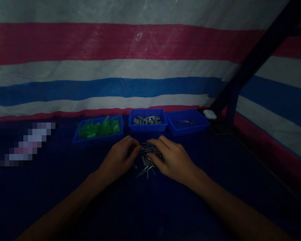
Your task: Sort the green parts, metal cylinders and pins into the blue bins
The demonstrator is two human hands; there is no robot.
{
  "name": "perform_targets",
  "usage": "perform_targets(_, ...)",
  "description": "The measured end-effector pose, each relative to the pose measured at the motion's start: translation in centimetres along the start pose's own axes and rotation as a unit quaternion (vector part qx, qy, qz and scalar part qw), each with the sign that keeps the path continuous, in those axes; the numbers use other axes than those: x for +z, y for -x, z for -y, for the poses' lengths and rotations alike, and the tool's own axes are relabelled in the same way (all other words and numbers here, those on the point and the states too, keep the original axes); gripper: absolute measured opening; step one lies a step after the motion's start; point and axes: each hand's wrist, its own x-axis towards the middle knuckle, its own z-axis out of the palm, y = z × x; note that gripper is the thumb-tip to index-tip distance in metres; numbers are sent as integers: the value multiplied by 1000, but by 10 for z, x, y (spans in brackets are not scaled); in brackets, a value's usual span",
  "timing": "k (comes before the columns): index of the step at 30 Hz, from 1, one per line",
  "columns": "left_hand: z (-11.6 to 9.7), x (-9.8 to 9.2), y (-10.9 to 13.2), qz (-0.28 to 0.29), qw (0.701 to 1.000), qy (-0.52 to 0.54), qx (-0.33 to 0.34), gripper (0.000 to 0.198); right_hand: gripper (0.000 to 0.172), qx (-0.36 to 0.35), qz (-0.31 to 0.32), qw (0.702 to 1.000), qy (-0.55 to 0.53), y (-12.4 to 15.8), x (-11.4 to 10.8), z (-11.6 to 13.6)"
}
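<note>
Logging from my remote seat, item one: a loose heap of thin metal pins (147,160), centre of the frame on the dark blue tabletop (150,207), with a few strays fanned toward the lower edge.

Left hand (119,157): palm down, fingers curled against the heap's left side.

Right hand (172,157): palm down, fingers bent over the heap's upper right part. In this dim light I cannot tell whether either hand pinches a pin.

Just above the hands, a row of three blue trays:
- left tray (100,138), holding green plastic pieces (97,129)
- middle tray (147,128), holding short metal sleeves (146,119)
- right tray (188,130), holding a few pins (187,122)

Right of the row: a small white object (210,114) at the foot of a dark slanted post (253,57).

Upper frame: a red, white and blue striped tarp (115,43).
</note>
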Motion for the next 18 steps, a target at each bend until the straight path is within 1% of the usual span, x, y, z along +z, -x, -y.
perform_targets(3,-5,4,1,11,999,32,5,19,23,-25,4,1000,-3,1,1,3)
perform_targets(5,-6,6,2,5,998,57,-11,20,19,-27,-1,1000,-3,2,1,3)
perform_targets(10,-10,8,5,-46,988,129,-78,26,18,-40,-16,999,-31,2,0,4)
perform_targets(14,-13,9,8,-81,979,159,-95,31,17,-60,-34,997,-41,3,4,10)
perform_targets(16,-12,8,8,-66,981,158,-85,33,18,-63,-50,996,-30,2,4,11)
perform_targets(18,-11,6,7,-25,988,136,-63,32,21,-61,-64,996,-10,1,0,7)
